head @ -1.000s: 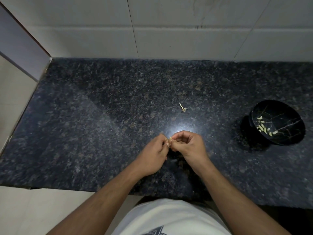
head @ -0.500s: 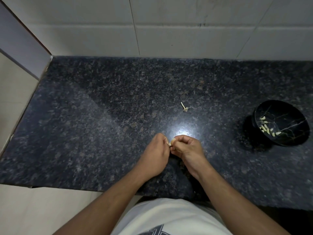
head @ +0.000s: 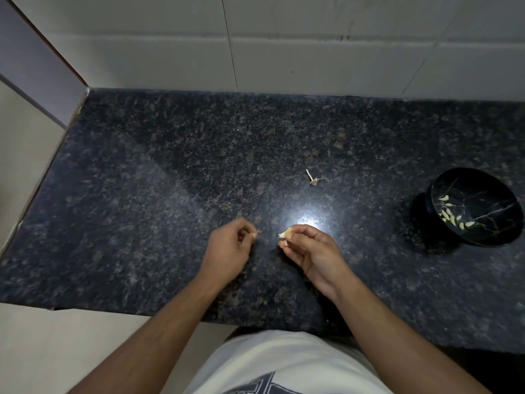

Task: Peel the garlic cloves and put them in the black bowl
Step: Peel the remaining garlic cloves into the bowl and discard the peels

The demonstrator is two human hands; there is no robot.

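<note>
My right hand pinches a pale garlic clove between thumb and fingertips, just above the dark granite counter. My left hand hovers a short gap to the left of it, its fingers curled, thumb and forefinger pinched together on what may be a scrap of peel too small to make out. The black bowl with gold veins sits at the far right of the counter and holds several peeled cloves.
A small dry garlic stem scrap lies on the counter beyond my hands. White wall tiles rise behind the counter, and a wall corner closes its left end. The counter's front edge runs just above my white shirt.
My hands were joined on the clove; now they have drawn apart, the left hand moving left and the right keeping the clove.
</note>
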